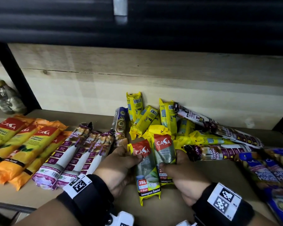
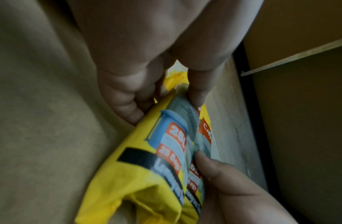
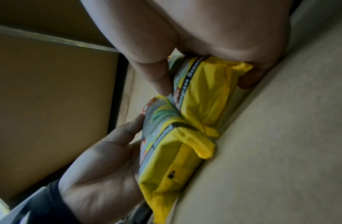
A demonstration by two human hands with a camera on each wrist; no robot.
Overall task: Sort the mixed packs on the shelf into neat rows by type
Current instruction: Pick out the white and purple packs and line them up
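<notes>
The shelf [image 1: 170, 214] carries everything, and along its left part two rows already lie in order: the orange scented garbage bag packs [image 1: 21, 149] at the far left, then the white and purple draw string bag packs [image 1: 75, 154] beside them. Toward the back board, right of the middle, sits the unsorted heap of yellow packs [image 1: 147, 118] with more draw string packs [image 1: 222, 129] thrown across it, and the blue single handle packs [image 1: 271, 175] lie near the right edge.

Near the front edge, in the middle, I have two yellow lemongrass scented garbage bag packs side by side and touching. My left hand [image 1: 119, 167] grips the left pack [image 1: 145, 170], thumb on its face and fingers curled under its side. My right hand [image 1: 186, 173] pinches the right pack [image 1: 164, 152] the same way, thumb on top.

To do this well, I think I should square their lower ends against each other, labels up and parallel to the purple row, then lay them just beside that row, leaving room for the rest of the yellow ones. The film looks slippery, so I should hold firmly and set them flat.
</notes>
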